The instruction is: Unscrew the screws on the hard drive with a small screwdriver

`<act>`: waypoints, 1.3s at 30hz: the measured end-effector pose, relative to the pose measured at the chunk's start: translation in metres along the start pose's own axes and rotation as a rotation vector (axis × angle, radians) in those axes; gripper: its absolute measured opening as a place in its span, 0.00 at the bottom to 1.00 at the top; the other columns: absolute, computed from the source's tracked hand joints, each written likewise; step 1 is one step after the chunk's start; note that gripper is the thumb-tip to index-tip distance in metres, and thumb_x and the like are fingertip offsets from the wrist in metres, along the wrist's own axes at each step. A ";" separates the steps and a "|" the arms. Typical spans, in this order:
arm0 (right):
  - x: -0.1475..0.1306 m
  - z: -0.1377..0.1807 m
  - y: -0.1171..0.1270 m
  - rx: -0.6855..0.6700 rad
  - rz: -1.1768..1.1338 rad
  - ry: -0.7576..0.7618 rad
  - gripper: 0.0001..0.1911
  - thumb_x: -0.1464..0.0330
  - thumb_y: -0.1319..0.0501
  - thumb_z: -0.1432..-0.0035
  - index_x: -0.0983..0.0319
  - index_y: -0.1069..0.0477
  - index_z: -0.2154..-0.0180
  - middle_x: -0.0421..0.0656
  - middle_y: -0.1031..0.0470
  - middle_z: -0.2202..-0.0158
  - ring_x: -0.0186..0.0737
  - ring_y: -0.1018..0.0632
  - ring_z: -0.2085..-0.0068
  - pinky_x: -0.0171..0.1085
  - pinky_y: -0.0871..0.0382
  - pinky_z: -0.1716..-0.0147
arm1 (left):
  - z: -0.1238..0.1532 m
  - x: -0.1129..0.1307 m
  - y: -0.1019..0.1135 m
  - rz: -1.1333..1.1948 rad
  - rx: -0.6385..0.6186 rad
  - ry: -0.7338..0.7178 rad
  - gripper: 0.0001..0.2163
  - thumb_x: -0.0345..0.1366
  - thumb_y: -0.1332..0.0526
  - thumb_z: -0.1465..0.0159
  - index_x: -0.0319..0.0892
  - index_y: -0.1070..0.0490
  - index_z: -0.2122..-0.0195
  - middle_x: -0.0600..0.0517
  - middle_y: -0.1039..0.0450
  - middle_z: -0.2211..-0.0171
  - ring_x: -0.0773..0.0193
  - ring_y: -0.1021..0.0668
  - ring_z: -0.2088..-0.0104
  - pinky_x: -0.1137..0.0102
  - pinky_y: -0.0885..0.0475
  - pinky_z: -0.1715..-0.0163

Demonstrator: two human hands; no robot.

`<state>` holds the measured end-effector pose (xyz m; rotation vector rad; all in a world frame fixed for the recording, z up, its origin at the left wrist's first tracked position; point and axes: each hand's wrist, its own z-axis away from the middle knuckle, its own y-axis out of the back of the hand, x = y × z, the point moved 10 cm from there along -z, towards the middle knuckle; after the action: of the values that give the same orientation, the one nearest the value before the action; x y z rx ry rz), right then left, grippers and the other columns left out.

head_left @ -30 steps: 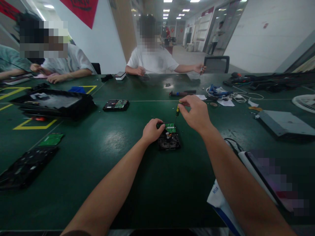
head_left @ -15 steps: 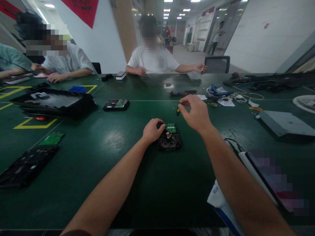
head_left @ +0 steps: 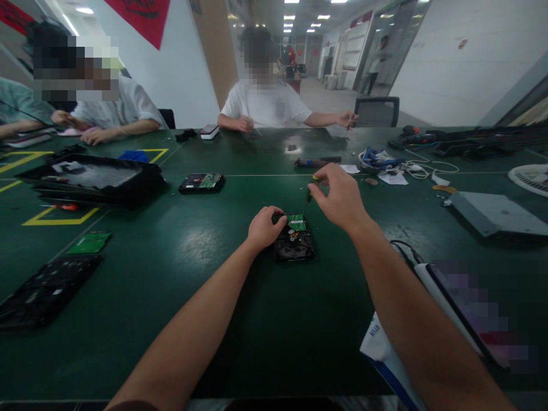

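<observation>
A black hard drive (head_left: 293, 249) lies on the green table in front of me, with a green circuit board (head_left: 296, 222) at its far end. My left hand (head_left: 266, 229) grips the drive's far left side, thumb on top and fingers curled over the edge. In my right hand (head_left: 336, 194) is a small screwdriver (head_left: 308, 195) with a dark handle and a yellow end, pinched between thumb and fingers. Its shaft points down and the tip meets the board's far right corner. Whether a screw is under the tip is too small to tell.
Another hard drive (head_left: 201, 182) lies beyond to the left. Nearer left are a loose green board (head_left: 89, 242) and a black drive body (head_left: 47, 291). A black tray (head_left: 98, 174) stands behind them. On the right are a grey metal case (head_left: 499, 214) and a phone-like device (head_left: 460, 314). Co-workers sit opposite.
The screwdriver's handle has turned slightly between my right fingers, its tip staying at the board's corner. My left hand and the hard drive have hardly moved.
</observation>
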<state>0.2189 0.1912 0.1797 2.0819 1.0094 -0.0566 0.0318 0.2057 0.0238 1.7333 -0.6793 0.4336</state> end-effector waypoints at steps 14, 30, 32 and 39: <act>-0.002 -0.001 0.002 -0.002 0.004 0.023 0.06 0.68 0.39 0.38 0.58 0.32 0.58 0.48 0.24 0.59 0.49 0.24 0.59 0.48 0.32 0.56 | -0.001 -0.002 -0.001 -0.009 0.013 -0.008 0.10 0.42 0.37 0.32 0.46 0.24 0.52 0.48 0.22 0.53 0.56 0.21 0.53 0.62 0.26 0.53; 0.002 -0.001 0.001 0.005 -0.021 0.015 0.06 0.66 0.39 0.38 0.57 0.34 0.60 0.48 0.26 0.59 0.49 0.25 0.58 0.48 0.31 0.57 | 0.000 -0.001 0.000 -0.017 0.001 0.008 0.10 0.41 0.37 0.32 0.46 0.24 0.52 0.48 0.22 0.52 0.56 0.21 0.53 0.63 0.27 0.54; 0.000 -0.001 -0.001 -0.015 -0.039 0.021 0.05 0.65 0.39 0.36 0.57 0.34 0.59 0.47 0.25 0.59 0.48 0.25 0.58 0.48 0.31 0.57 | 0.000 0.000 0.000 -0.016 0.007 0.005 0.10 0.42 0.37 0.32 0.46 0.24 0.52 0.48 0.22 0.52 0.56 0.21 0.53 0.63 0.27 0.54; -0.005 0.000 0.000 -0.027 0.001 0.041 0.07 0.69 0.40 0.37 0.57 0.31 0.56 0.49 0.26 0.56 0.49 0.25 0.56 0.50 0.30 0.52 | -0.001 -0.001 -0.001 -0.009 0.018 -0.015 0.10 0.41 0.37 0.32 0.46 0.24 0.52 0.48 0.22 0.53 0.56 0.21 0.53 0.63 0.26 0.54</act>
<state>0.2155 0.1884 0.1811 2.0662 1.0288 0.0006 0.0316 0.2068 0.0222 1.7572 -0.6795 0.4220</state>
